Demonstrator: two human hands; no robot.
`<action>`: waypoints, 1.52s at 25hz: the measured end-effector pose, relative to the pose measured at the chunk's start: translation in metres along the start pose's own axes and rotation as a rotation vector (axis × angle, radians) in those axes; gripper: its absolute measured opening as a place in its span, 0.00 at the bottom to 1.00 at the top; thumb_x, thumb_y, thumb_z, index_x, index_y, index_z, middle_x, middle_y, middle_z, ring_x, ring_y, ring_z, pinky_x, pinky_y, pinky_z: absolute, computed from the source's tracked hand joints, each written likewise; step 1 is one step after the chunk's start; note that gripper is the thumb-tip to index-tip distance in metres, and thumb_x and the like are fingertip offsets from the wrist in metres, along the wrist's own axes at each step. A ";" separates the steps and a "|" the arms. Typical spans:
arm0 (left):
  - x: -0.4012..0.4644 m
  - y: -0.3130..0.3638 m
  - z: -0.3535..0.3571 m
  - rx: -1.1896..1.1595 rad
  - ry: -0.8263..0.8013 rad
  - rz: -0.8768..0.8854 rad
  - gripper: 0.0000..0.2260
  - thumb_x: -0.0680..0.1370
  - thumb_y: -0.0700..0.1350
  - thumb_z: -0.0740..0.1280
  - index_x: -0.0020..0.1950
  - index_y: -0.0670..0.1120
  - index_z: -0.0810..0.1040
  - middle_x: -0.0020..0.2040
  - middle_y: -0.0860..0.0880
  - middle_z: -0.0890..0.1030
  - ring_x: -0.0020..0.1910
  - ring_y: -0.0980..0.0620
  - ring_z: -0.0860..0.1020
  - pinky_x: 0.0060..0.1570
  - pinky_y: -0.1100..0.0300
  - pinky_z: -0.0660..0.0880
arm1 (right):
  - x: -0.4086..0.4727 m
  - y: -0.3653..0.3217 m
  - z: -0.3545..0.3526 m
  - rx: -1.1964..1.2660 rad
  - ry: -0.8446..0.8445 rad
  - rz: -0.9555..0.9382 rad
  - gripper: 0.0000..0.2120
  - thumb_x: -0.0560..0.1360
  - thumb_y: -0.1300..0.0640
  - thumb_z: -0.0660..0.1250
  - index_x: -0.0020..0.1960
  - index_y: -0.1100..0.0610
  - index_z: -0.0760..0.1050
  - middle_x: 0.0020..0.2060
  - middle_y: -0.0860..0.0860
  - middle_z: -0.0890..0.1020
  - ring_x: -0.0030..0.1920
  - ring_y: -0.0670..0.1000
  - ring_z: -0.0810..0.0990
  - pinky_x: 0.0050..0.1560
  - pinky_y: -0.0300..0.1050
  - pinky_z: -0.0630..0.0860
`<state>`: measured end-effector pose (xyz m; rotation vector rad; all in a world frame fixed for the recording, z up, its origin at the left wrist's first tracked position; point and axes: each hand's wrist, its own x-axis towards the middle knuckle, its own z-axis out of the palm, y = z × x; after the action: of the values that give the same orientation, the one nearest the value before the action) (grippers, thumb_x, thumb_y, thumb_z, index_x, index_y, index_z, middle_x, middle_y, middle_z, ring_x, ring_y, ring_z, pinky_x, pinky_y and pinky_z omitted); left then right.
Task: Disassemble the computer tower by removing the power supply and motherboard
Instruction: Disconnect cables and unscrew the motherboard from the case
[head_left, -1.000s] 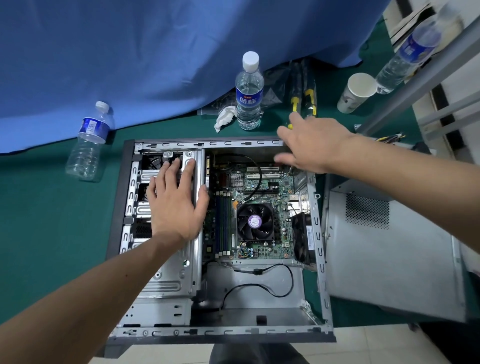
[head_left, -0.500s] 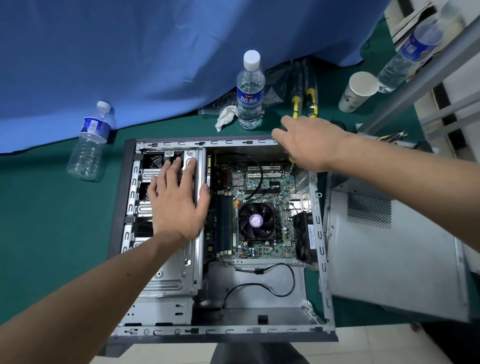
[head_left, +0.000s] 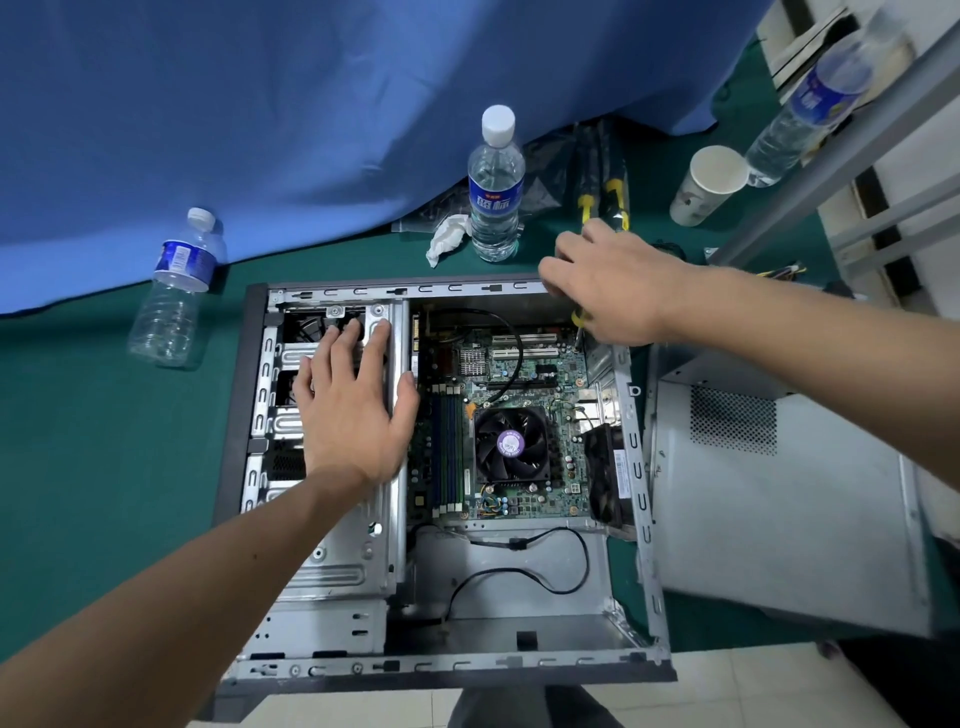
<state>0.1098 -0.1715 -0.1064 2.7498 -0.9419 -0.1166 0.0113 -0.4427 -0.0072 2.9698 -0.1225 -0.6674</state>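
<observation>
The open computer tower (head_left: 641, 467) lies on its side on the green table. Its green motherboard (head_left: 519, 374), with a black cooler fan (head_left: 511, 444), sits inside. My left hand (head_left: 353, 410) rests flat on the metal drive cage (head_left: 337, 561), fingers straight. At the case's far right corner, my right hand (head_left: 618, 280) grips a yellow-and-black screwdriver (head_left: 578, 317). Only a short piece shows below the hand, pointing down at the motherboard's far right corner. The near bay of the case holds only loose black cables (head_left: 519, 571).
A large grey metal box (head_left: 779, 509) with a vent grille lies right of the case. Behind the case are a water bottle (head_left: 493, 192), a tissue (head_left: 447, 236), more screwdrivers (head_left: 605, 176) and a paper cup (head_left: 709, 184). A second bottle (head_left: 174, 291) is at the left.
My right hand has shifted slightly left and away along the case's far right corner. My left hand has stayed on the drive cage.
</observation>
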 end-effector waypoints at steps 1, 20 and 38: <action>0.000 0.000 0.000 -0.001 0.000 -0.001 0.26 0.79 0.59 0.51 0.76 0.53 0.62 0.76 0.45 0.63 0.76 0.45 0.55 0.72 0.43 0.55 | -0.001 0.000 -0.002 0.002 -0.015 0.001 0.17 0.73 0.60 0.66 0.60 0.56 0.67 0.55 0.56 0.69 0.54 0.57 0.68 0.50 0.53 0.72; 0.000 -0.001 0.000 0.002 0.002 -0.001 0.26 0.79 0.59 0.51 0.76 0.52 0.63 0.75 0.45 0.64 0.76 0.44 0.56 0.73 0.43 0.54 | -0.004 -0.007 0.004 0.046 0.020 0.060 0.18 0.72 0.59 0.68 0.60 0.55 0.68 0.56 0.55 0.69 0.55 0.56 0.67 0.46 0.50 0.68; -0.001 0.000 0.000 -0.011 -0.028 -0.001 0.27 0.80 0.60 0.49 0.78 0.52 0.60 0.77 0.45 0.62 0.77 0.45 0.53 0.74 0.43 0.52 | -0.007 -0.005 0.008 0.158 0.058 0.151 0.16 0.75 0.56 0.67 0.61 0.56 0.68 0.56 0.55 0.70 0.56 0.57 0.69 0.47 0.51 0.73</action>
<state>0.1095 -0.1706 -0.1060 2.7457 -0.9447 -0.1609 0.0024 -0.4381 -0.0117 3.0845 -0.4093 -0.5781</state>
